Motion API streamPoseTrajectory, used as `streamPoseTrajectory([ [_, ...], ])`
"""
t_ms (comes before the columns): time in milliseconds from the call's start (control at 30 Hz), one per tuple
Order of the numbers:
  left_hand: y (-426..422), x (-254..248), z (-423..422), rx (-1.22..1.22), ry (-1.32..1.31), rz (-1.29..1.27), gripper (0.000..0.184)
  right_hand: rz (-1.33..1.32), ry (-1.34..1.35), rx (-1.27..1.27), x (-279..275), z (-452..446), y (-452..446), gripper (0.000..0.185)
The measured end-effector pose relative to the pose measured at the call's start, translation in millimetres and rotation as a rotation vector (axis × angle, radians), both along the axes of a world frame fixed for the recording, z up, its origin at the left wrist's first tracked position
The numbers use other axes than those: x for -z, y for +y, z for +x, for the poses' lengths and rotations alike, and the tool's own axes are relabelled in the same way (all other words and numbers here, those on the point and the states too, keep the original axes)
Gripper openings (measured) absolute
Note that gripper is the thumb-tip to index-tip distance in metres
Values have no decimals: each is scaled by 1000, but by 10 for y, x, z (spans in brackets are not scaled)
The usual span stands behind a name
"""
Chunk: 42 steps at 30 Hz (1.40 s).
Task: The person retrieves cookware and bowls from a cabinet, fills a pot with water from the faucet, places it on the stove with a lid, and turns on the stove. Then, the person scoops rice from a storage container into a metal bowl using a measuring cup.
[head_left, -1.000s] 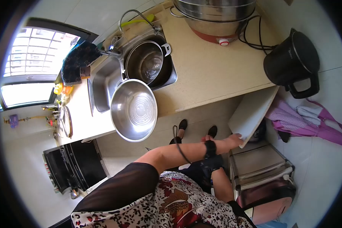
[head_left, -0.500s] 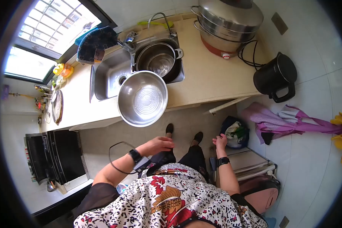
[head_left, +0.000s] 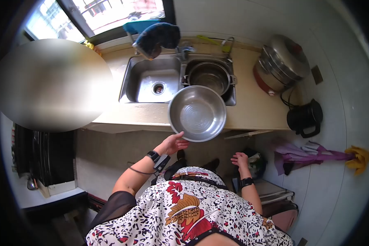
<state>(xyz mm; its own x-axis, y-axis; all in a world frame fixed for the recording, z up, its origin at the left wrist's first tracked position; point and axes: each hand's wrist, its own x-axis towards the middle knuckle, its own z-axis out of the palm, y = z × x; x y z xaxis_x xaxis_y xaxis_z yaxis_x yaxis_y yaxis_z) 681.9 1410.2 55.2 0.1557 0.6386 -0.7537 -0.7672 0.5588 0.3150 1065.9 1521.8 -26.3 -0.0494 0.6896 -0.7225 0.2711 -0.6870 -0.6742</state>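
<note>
My left hand (head_left: 174,143) is at the front rim of a large steel basin (head_left: 197,113), fingers apart, near or touching it; whether they touch is hard to tell. The basin sits at the counter's front edge, before the right sink bowl. Behind it, a steel pot with two handles (head_left: 209,78) stands in that sink bowl. My right hand (head_left: 239,159) hangs in the air to the right, holding nothing, its fingers spread. A dark bag with contents (head_left: 256,162) lies beyond it on the floor.
The left sink bowl (head_left: 151,82) adjoins the pot's bowl. A steamer (head_left: 281,65) and a black kettle (head_left: 305,119) stand at the counter's right. A cabinet door (head_left: 248,134) is ajar below. Purple cloth (head_left: 307,156) hangs on the right wall. A blurred patch covers the left counter.
My left hand has left the cabinet door and moved to the basin. The door has swung nearer to closed. My right hand has come into view, and the camera view has turned.
</note>
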Motion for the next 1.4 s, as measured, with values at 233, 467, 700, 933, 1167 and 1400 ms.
streamPoseTrajectory([
  [233, 140, 41, -303, 69, 78, 153, 29, 139, 102, -46, -407, -863, 21, 20],
  [467, 100, -58, -798, -39, 169, 74, 24, 304, 112, -119, -853, -1564, 440, 20],
  [700, -480, -261, -1804, -332, 188, 12, 33, 329, 491, -197, -1441, -2788, 1118, 24],
  [933, -1024, 85, -3031, -778, 167, 17, 29, 78, 816, -215, -1754, -4304, 1609, 84],
  [1167, -1141, 295, -4275, -1082, 182, -35, 38, 25, 984, -132, -1864, -5503, 2309, 98],
  [1400, -1146, 389, -4979, -950, 98, 152, 38, 107, 985, -15, -1959, -6101, 2649, 65],
])
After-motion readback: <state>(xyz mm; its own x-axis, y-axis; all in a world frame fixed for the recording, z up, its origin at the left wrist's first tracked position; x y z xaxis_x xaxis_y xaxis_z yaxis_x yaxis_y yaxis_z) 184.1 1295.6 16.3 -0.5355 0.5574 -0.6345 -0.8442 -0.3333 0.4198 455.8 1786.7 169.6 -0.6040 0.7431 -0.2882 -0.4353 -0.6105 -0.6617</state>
